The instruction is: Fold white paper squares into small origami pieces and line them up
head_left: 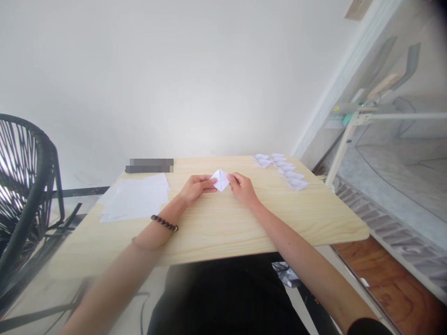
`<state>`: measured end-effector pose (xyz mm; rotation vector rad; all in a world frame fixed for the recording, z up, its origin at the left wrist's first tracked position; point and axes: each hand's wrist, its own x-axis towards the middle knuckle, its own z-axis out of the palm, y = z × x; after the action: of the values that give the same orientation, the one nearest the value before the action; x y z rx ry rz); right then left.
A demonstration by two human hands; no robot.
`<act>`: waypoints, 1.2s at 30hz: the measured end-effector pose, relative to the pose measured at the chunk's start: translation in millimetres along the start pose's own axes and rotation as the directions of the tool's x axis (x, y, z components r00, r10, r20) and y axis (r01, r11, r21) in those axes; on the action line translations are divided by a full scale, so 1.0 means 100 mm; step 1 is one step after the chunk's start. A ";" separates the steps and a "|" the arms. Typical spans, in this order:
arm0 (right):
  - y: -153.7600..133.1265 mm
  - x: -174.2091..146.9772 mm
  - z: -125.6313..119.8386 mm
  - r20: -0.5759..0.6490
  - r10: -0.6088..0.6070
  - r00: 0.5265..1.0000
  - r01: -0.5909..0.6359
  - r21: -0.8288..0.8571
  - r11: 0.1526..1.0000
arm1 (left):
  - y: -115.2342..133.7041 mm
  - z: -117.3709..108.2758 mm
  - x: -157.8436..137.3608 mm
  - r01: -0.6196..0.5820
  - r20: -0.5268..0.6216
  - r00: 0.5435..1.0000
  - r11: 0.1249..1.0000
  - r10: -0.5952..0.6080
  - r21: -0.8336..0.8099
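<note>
Between my two hands is a small diamond of folded white paper (221, 181), with a crease running down its middle. My left hand (198, 188) pinches its left corner, thumb on top and fingers beneath. At the opposite corner, my right hand (240, 186) grips the edge between thumb and curled fingers. The paper is just above the wooden table (216, 232). A stack of white paper sheets (136, 197) lies to the left of my left hand. Beyond my right hand, several folded white paper pieces (291, 176) overlap in rows.
A dark woven chair (31, 186) stands at the left. Behind the table rises a white wall (195, 83). A blurred-out dark item (149, 165) sits at the table's back left. At the right is a white metal frame (345, 144).
</note>
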<state>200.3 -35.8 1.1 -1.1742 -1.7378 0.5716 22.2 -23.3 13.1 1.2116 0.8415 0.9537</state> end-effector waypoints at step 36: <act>-0.01 -0.01 0.01 0.003 -0.011 1.000 0.011 -0.010 1.000 | -0.02 -0.02 0.02 -0.036 -0.070 0.997 0.999 0.035 -0.002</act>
<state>198.7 -36.8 1.3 -1.1711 -1.7500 0.5586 21.3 -21.1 10.9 1.1993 0.8756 1.0310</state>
